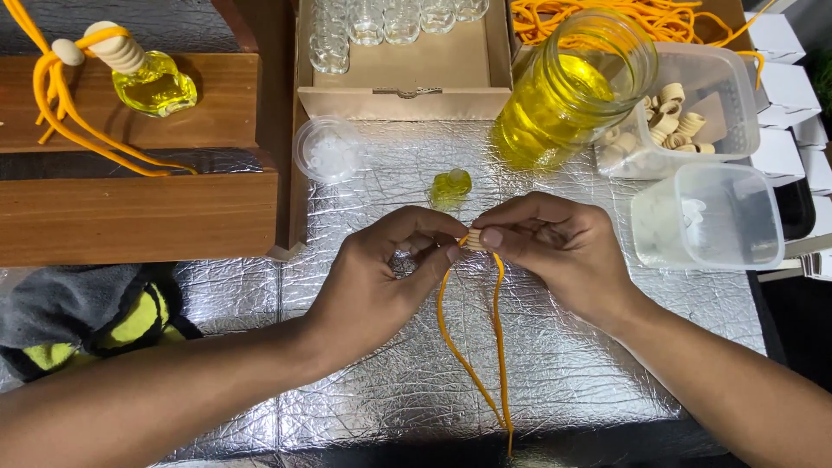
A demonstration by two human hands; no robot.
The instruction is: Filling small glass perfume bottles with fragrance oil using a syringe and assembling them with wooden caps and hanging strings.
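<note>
Crinkled silver foil-covered tabletop (572, 364), stepped wooden shelf (130, 212) at left, perhaps dark floor at right edge

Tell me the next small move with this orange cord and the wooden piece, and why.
Probably draw the orange cord further through the small wooden piece pinched between the left hand and right hand. Both strands hang loose below the fingertips toward the foil-covered table, so the piece does not look seated. How far the cord is threaded is hidden by the fingers.
</note>
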